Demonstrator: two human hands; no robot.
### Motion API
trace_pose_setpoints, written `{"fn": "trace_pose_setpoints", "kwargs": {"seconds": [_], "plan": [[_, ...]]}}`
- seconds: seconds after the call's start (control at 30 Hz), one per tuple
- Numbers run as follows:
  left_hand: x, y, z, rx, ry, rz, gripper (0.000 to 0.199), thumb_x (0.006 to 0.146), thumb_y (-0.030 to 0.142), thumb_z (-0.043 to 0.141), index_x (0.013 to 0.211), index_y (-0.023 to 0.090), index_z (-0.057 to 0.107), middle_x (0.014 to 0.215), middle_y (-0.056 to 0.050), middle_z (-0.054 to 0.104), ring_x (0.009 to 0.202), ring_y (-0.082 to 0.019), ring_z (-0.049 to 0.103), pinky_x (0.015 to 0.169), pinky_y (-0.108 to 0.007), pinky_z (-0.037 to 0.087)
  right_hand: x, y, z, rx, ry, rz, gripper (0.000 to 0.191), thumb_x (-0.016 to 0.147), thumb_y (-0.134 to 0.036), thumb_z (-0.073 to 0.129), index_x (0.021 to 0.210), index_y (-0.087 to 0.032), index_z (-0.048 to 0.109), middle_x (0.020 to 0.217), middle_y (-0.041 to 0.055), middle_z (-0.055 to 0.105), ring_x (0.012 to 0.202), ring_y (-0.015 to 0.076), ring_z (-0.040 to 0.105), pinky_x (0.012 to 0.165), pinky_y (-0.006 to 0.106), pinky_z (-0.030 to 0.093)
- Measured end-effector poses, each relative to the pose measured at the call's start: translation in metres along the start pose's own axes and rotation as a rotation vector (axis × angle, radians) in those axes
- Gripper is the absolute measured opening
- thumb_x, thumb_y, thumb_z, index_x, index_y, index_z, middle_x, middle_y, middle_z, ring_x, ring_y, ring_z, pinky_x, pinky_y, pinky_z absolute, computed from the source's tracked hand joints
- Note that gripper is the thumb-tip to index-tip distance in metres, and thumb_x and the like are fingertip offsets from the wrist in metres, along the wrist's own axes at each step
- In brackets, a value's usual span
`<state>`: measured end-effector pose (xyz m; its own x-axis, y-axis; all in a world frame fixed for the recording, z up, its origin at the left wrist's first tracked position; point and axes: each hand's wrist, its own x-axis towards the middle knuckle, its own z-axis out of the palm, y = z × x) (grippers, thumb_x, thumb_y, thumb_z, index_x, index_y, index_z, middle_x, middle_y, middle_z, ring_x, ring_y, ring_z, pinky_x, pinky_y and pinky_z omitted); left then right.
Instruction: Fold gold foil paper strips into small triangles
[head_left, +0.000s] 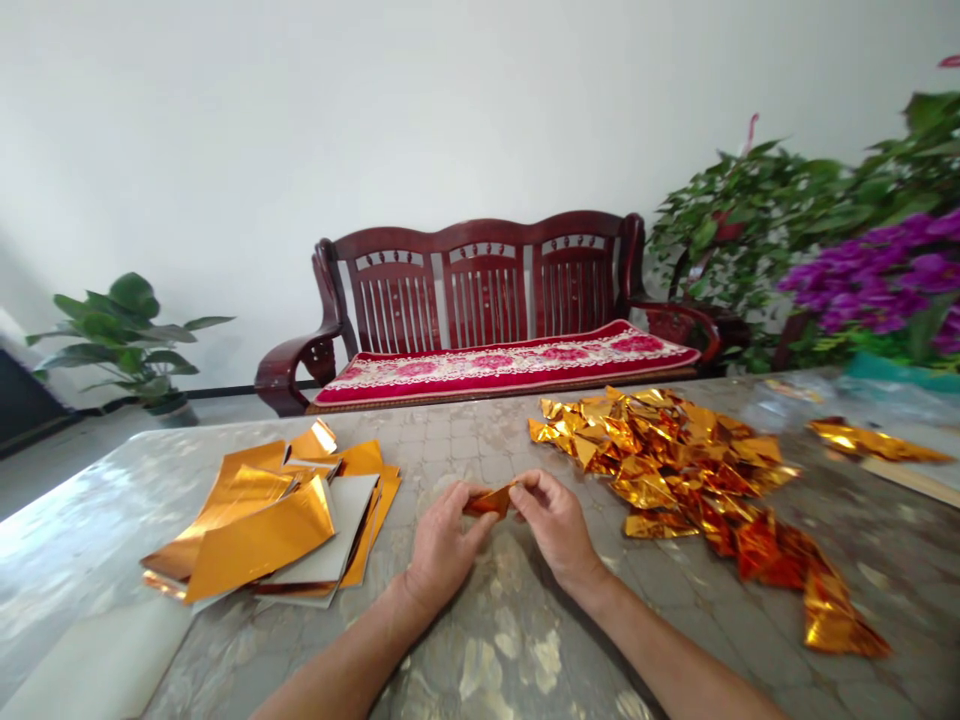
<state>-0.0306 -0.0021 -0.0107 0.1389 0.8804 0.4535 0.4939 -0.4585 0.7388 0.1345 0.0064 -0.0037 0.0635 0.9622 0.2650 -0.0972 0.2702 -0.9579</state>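
Between my two hands, over the middle of the table, is a small folded piece of gold foil paper (493,501). My left hand (448,535) pinches its left end with thumb and fingers. The fingertips of my right hand (553,520) are closed on its right end. To the left lies a loose stack of flat gold foil sheets (259,540), some showing pale grey backs. On the right spreads a heap of folded gold foil pieces (667,450), trailing toward the near right.
The patterned table (450,440) fills the foreground. Clear plastic (787,395) and another gold piece (877,440) lie at the far right. A dark red wooden bench (484,290) stands behind, with potted plants (131,335) and purple flowers (870,270) at the sides.
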Motion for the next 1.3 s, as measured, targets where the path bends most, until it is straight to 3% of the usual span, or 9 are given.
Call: {"fn": "trace_pose_setpoints", "kwargs": {"seconds": [0.17, 0.27, 0.37, 0.5, 0.7, 0.87, 1.1, 1.3], "plan": [[0.006, -0.004, 0.008, -0.416, 0.154, -0.243, 0.048, 0.070, 0.024, 0.072, 0.115, 0.019, 0.057, 0.107, -0.007, 0.066, 0.093, -0.020, 0.067, 0.076, -0.030, 0.055, 0.001, 0.002, -0.002, 0.072, 0.054, -0.008, 0.031, 0.074, -0.047, 0.073, 0.082, -0.019, 0.062, 0.071, 0.0000, 0.062, 0.064, 0.0154, 0.059, 0.051, 0.024, 0.052], [0.008, 0.001, 0.010, -0.641, 0.123, -0.375, 0.046, 0.066, 0.030, 0.076, 0.106, 0.016, 0.059, 0.096, -0.007, 0.069, 0.080, -0.018, 0.067, 0.061, -0.024, 0.053, 0.000, 0.002, -0.003, 0.031, 0.046, -0.069, 0.029, 0.076, -0.046, 0.072, 0.083, -0.020, 0.063, 0.076, 0.0018, 0.065, 0.066, 0.0161, 0.061, 0.054, 0.025, 0.054], [0.009, 0.008, 0.008, -0.705, 0.143, -0.429, 0.046, 0.065, 0.034, 0.078, 0.103, 0.014, 0.062, 0.087, -0.005, 0.068, 0.069, -0.014, 0.063, 0.051, -0.020, 0.047, -0.002, 0.002, -0.004, -0.043, 0.010, -0.153, 0.024, 0.081, -0.043, 0.069, 0.083, -0.019, 0.064, 0.082, 0.0043, 0.067, 0.068, 0.0164, 0.061, 0.059, 0.026, 0.055], [0.010, 0.013, 0.003, -0.768, 0.179, -0.418, 0.052, 0.063, 0.036, 0.082, 0.107, 0.016, 0.062, 0.080, 0.000, 0.068, 0.062, -0.011, 0.058, 0.049, -0.018, 0.043, -0.005, 0.002, -0.003, -0.089, -0.011, -0.257, 0.016, 0.086, -0.036, 0.065, 0.084, -0.020, 0.064, 0.087, 0.0051, 0.067, 0.074, 0.0169, 0.063, 0.064, 0.027, 0.056], [0.010, 0.010, 0.004, -0.782, 0.121, -0.419, 0.034, 0.064, 0.042, 0.081, 0.078, 0.014, 0.067, 0.067, 0.001, 0.065, 0.052, -0.006, 0.046, 0.047, -0.017, 0.035, -0.007, 0.001, -0.003, -0.133, -0.017, -0.395, 0.006, 0.088, -0.026, 0.063, 0.085, -0.022, 0.064, 0.089, 0.0037, 0.067, 0.085, 0.0170, 0.064, 0.077, 0.028, 0.054], [0.010, 0.008, 0.003, -0.759, 0.125, -0.367, 0.029, 0.069, 0.041, 0.079, 0.079, 0.014, 0.072, 0.066, 0.001, 0.064, 0.052, -0.005, 0.042, 0.049, -0.017, 0.034, -0.008, -0.002, -0.003, -0.152, -0.013, -0.384, 0.010, 0.087, -0.028, 0.065, 0.094, -0.021, 0.064, 0.095, 0.0048, 0.067, 0.088, 0.0179, 0.065, 0.079, 0.029, 0.055], [0.010, 0.005, -0.001, -0.703, 0.102, -0.313, 0.027, 0.068, 0.039, 0.079, 0.077, 0.015, 0.075, 0.064, 0.000, 0.065, 0.055, -0.008, 0.046, 0.054, -0.020, 0.036, -0.006, -0.008, -0.007, -0.334, -0.031, -0.459, 0.007, 0.087, -0.025, 0.062, 0.086, -0.021, 0.068, 0.089, 0.0051, 0.067, 0.086, 0.0189, 0.063, 0.075, 0.029, 0.052], [0.011, 0.002, -0.004, -0.687, 0.061, -0.257, 0.029, 0.066, 0.042, 0.080, 0.073, 0.015, 0.074, 0.066, -0.002, 0.068, 0.063, -0.014, 0.056, 0.065, -0.025, 0.045, -0.003, -0.009, -0.011, -0.374, -0.074, -0.413, 0.012, 0.088, -0.027, 0.059, 0.081, -0.020, 0.067, 0.079, 0.0029, 0.065, 0.076, 0.0174, 0.061, 0.069, 0.028, 0.049]]}}
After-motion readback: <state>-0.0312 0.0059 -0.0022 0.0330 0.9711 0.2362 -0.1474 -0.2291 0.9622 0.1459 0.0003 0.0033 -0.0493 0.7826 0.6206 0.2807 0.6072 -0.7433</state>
